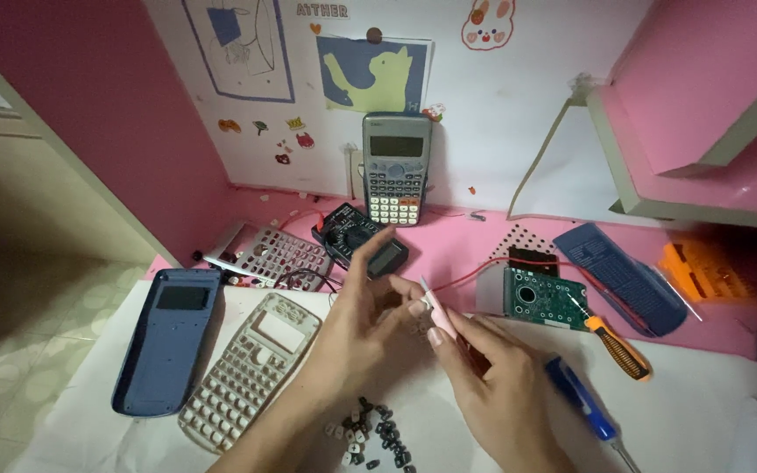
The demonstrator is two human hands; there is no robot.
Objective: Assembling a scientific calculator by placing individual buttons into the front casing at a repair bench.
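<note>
My left hand [368,320] is raised over the white sheet, fingertips pinched on something too small to make out. My right hand [492,377] grips pink tweezers [438,308], their tip meeting my left fingertips. Below both hands lies a pile of small black and grey calculator keys [374,435]. A grey calculator front frame [251,368] with empty key holes lies left of my left wrist. A blue calculator back cover [168,337] lies further left.
A whole calculator [396,166] leans against the wall. A black multimeter [359,238] with red leads, a green circuit board [545,298], a blue cover [619,276], an orange-handled screwdriver [617,343] and a blue screwdriver [580,398] lie around. A pink shelf [703,131] stands at the right.
</note>
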